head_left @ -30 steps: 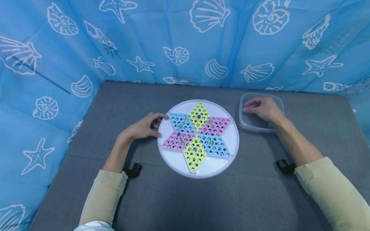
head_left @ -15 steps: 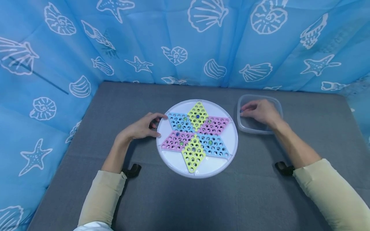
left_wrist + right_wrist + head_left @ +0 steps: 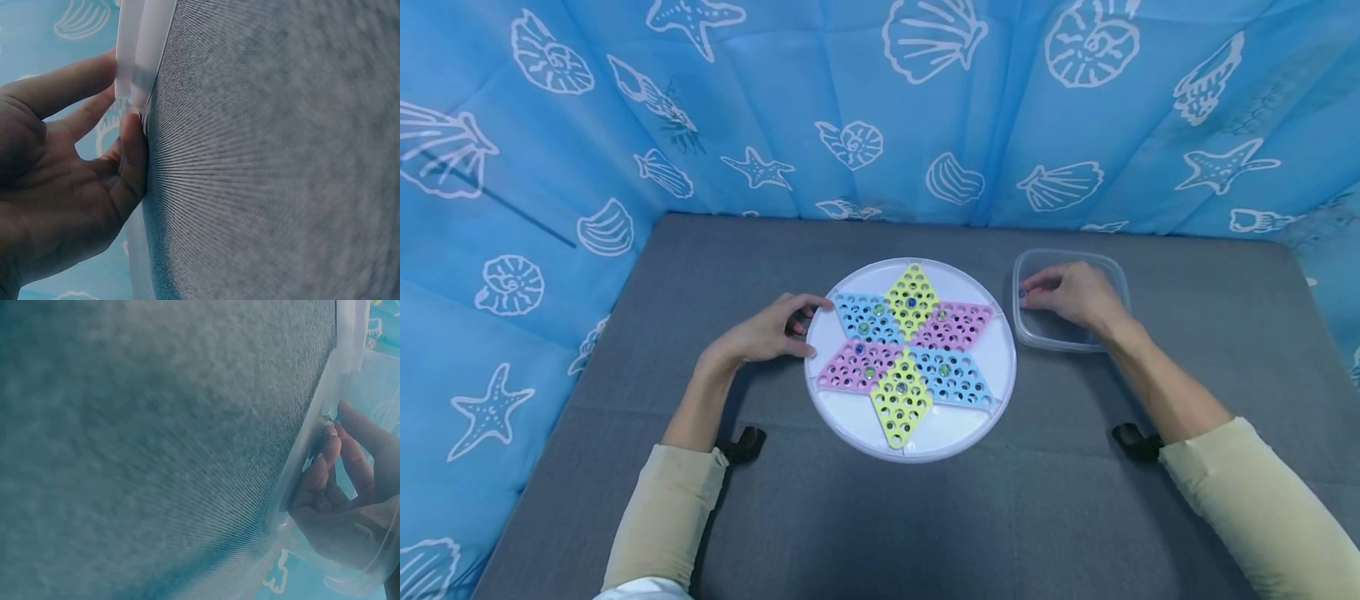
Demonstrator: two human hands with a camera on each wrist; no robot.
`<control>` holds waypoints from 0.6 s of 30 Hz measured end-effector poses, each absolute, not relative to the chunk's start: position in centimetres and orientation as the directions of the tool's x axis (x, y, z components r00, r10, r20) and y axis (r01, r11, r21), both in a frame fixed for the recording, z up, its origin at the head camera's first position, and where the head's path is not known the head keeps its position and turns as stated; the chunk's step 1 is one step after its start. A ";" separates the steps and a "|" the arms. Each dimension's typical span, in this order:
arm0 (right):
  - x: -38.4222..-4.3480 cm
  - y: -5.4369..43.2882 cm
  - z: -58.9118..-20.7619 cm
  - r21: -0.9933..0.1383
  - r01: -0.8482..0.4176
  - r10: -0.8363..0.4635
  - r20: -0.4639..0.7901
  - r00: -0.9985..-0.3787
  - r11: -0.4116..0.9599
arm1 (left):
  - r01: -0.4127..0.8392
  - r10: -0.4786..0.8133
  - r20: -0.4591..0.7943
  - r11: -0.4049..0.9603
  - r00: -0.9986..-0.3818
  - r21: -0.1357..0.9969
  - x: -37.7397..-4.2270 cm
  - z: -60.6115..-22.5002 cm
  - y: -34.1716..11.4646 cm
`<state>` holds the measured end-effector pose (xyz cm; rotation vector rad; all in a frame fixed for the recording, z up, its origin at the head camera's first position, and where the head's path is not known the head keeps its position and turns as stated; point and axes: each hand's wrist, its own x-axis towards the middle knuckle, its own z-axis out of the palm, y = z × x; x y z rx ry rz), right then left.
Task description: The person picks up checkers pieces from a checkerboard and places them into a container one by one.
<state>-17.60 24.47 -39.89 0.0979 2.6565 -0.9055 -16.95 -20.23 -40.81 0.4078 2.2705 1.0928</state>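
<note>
A round white Chinese checkers board (image 3: pixel 958 425) lies on the table, its star of yellow, pink and blue points full of holes. Several glass marbles, among them a dark blue marble (image 3: pixel 912 302), sit in it. At the board's left rim, my left hand (image 3: pixel 767 329) rests with its thumb and fingertips spread apart against the edge; the left wrist view shows them touching the white rim. Inside a clear plastic container (image 3: pixel 1071 344), my right hand (image 3: pixel 1078 296) pinches a small bluish marble (image 3: pixel 1022 293) between thumb and fingertips. Through the container's wall, the right wrist view shows that pinch.
Dark grey cloth (image 3: pixel 925 525) covers the table. The container stands just right of the board, with a narrow gap between. A blue curtain (image 3: pixel 820 100) with white shell prints hangs behind and to the left. Each wrist carries a black camera mount (image 3: pixel 1135 442).
The right hand has shifted slightly inside the container, its fingers staying near the left wall. The left hand stays at the rim, and the whole head view has drifted a little.
</note>
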 end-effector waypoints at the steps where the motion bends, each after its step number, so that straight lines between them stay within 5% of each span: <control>1: -17.5 24.5 -39.9 -0.582 0.172 -0.042 -0.336 -0.941 0.795 | 0.024 0.499 -0.368 0.618 -0.784 0.786 -17.0 -40.8 -20.2; 18: -16.9 25.0 -39.6 -0.701 0.218 -0.085 -0.370 -0.925 0.679 | 0.055 0.515 -0.356 0.623 -0.780 0.780 -16.9 -40.6 -20.2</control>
